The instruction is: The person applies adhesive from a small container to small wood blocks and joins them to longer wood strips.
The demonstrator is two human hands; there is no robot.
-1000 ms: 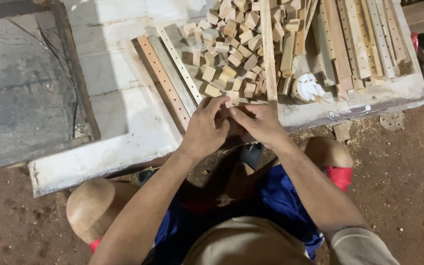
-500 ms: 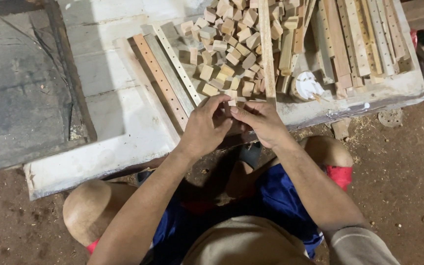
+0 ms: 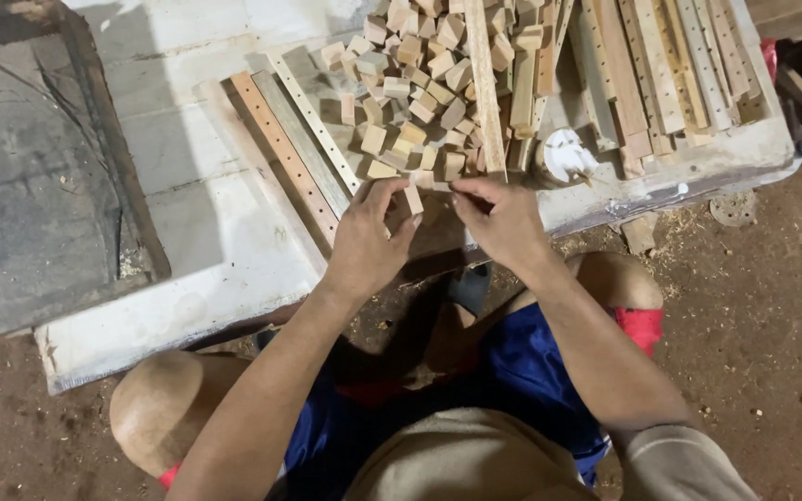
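My left hand (image 3: pixel 368 237) pinches a small wooden block (image 3: pixel 414 198) at the worktable (image 3: pixel 187 297) edge; my right hand (image 3: pixel 503 223), fingers pressed together, meets it. Since a second ago, both hands have stayed there: work continues, unfinished.

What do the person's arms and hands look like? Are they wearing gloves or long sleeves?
No gloves and no long sleeves. The left hand and the right hand are bare, with no rings or watch showing. Both forearms are bare too. A short khaki sleeve covers the top of the right arm. The top of the left arm is out of view.
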